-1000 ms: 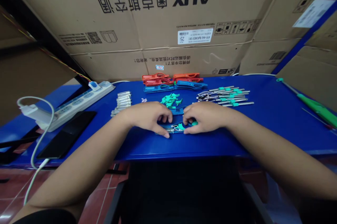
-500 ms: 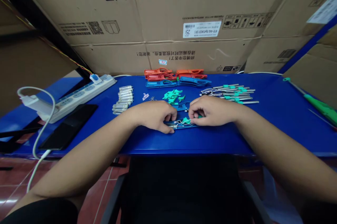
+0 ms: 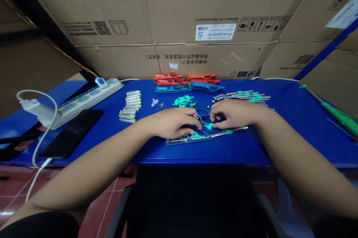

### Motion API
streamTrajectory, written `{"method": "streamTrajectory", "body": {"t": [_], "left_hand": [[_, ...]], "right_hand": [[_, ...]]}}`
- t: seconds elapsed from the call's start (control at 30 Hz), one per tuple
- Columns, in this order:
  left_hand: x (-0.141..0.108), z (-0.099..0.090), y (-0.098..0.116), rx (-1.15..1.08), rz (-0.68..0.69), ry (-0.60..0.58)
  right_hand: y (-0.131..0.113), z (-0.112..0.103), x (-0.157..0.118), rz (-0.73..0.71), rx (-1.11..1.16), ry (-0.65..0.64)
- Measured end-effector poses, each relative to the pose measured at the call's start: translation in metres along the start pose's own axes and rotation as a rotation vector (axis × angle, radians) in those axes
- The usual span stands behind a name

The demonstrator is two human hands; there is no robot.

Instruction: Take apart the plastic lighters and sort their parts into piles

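My left hand (image 3: 175, 123) curls over a blue plastic clip body (image 3: 179, 140), and its fingertips come down near a thin wire loop (image 3: 203, 112). My right hand (image 3: 233, 114) is just to the right, with its fingertips at a small teal plastic piece (image 3: 209, 126). A long metal rod with a teal collar (image 3: 233, 131) runs from the blue body out past my right hand. Much of the blue body lies hidden beneath my left palm. Further up the table are a heap of teal plastic parts (image 3: 183, 101) and a row of metal rods (image 3: 240, 96).
Orange and blue plastic clips (image 3: 173, 81) lie along the back of the blue table (image 3: 145, 152). Metal cylinders (image 3: 130, 106) stand at left, beside a power strip (image 3: 81, 104) and a black phone (image 3: 71, 133). A green-handled screwdriver (image 3: 339, 119) lies at right, before cardboard boxes.
A long metal rod now extends right from the blue body. My hands have moved rightward and slightly apart, and my right hand now covers the nearest rods of the row.
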State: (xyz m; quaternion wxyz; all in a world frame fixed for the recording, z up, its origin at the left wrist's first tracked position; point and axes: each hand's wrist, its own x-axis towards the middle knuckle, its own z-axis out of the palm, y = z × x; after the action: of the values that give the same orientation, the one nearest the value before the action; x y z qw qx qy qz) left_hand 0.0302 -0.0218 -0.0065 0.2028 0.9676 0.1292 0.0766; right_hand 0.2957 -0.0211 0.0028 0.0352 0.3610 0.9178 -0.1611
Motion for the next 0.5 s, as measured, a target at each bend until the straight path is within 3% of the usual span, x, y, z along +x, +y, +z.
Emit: {"method": "streamTrajectory", "body": {"t": [0.17, 0.3, 0.43, 0.5], "left_hand": [[0.005, 0.007, -0.004, -0.062, 0.036, -0.021], [0.006, 0.010, -0.007, -0.090, 0.061, -0.017], [0.006, 0.012, -0.010, -0.124, 0.060, 0.003], [0.006, 0.013, -0.012, -0.148, 0.065, 0.009]], "right_hand": [[-0.001, -0.005, 0.002, -0.092, 0.089, 0.066], [0.006, -0.014, 0.011, -0.065, 0.265, 0.154], [0.010, -0.020, 0.031, 0.036, 0.327, 0.127], [0.012, -0.023, 0.039, 0.051, 0.344, 0.051]]}}
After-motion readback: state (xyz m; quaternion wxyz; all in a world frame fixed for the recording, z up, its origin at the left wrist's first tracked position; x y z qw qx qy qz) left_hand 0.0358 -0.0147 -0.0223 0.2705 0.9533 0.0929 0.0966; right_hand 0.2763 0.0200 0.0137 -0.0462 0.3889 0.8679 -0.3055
